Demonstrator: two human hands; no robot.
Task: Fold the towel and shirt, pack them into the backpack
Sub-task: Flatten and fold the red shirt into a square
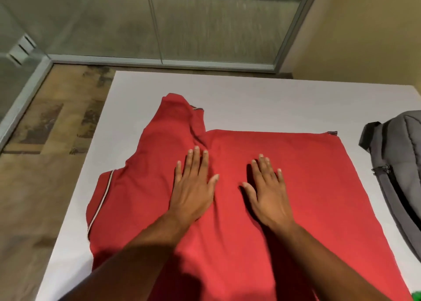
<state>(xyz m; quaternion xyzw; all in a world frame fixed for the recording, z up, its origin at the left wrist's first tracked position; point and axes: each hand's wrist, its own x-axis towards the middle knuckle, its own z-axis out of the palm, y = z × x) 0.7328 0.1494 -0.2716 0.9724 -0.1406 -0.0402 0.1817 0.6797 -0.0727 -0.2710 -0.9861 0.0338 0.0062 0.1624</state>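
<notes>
A red shirt [319, 187] with a white-trimmed collar lies spread on the white table [262, 102]. One sleeve points toward the far left. Both my hands rest flat, palms down, on the middle of the shirt. My left hand [193, 187] lies near the base of that sleeve, fingers spread. My right hand [268, 191] lies beside it, about a hand's width to the right. A grey backpack [398, 164] lies at the right edge of the table, partly cut off by the frame. A small green patch [417, 296] shows at the bottom right corner; I cannot tell what it is.
The table's left edge drops to a patterned brown floor [45, 141]. Glass panels with metal frames [159, 27] stand behind the table. A tan wall [364, 27] rises at the far right.
</notes>
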